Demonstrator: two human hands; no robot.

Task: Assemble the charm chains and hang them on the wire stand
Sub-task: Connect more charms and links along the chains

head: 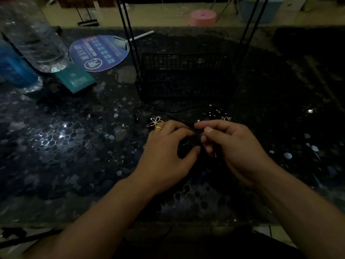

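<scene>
My left hand [164, 152] and my right hand [229, 146] meet low over the dark pebble-patterned table, fingers curled toward each other. My right hand pinches a small charm piece [203, 135] between thumb and forefinger. My left hand's fingertips pinch near the same spot, but what they hold is too dark to make out. A silver flower charm [155, 121] lies just beyond my left knuckles, with a thin black cord [168, 110] trailing behind it. Another silver charm [226, 118] lies beyond my right hand. The black wire stand [184, 75] with its basket base rises straight ahead.
A clear plastic bottle [35, 38] and a blue bottle [13, 66] stand at the far left. A teal packet [75, 78] and a round blue hand fan [99, 53] lie beside them. A pink stool [203, 17] sits beyond the table.
</scene>
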